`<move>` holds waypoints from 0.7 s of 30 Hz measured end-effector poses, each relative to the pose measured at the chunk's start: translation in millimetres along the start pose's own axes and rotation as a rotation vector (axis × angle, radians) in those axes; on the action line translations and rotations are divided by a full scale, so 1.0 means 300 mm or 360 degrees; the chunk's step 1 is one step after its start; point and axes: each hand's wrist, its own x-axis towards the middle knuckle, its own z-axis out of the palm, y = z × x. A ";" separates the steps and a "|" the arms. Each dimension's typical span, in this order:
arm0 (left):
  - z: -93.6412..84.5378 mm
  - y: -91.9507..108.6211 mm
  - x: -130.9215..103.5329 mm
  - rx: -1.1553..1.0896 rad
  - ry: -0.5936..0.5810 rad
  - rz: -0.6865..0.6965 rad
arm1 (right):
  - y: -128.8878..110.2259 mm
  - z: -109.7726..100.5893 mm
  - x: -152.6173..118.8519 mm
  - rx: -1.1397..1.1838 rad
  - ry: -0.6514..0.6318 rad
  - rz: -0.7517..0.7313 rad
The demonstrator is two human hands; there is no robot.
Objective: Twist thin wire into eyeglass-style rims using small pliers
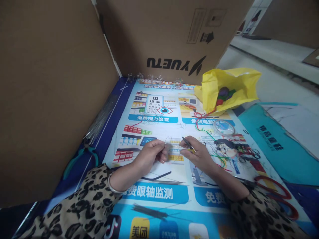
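Note:
Over the middle of the printed poster [161, 171], my left hand [156, 151] pinches a thin wire [168, 138] that curves up in a small loop. My right hand [193, 151], a short gap to its right, is closed around a dark pointed tool [187, 143], its tip toward the upper left. Thin wire seems to run between the two hands, but it is too fine to follow. Below my hands lies a bundle of dark wires [149, 211]. Red cord [199, 121] and green cord [219, 154] lie to the right of my right hand.
Cardboard walls [159, 39] stand behind and at the left. A yellow bag [229, 89] with coloured balls sits at the back right, near a tape roll [224, 127]. Red-handled scissors [274, 191] lie right; teal pliers [83, 157] and straight wires [101, 118] lie left.

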 end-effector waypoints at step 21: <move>0.012 -0.027 -0.005 0.0196 -0.0262 -0.0155 | -0.070 -0.025 0.017 0.0311 -0.0417 0.0480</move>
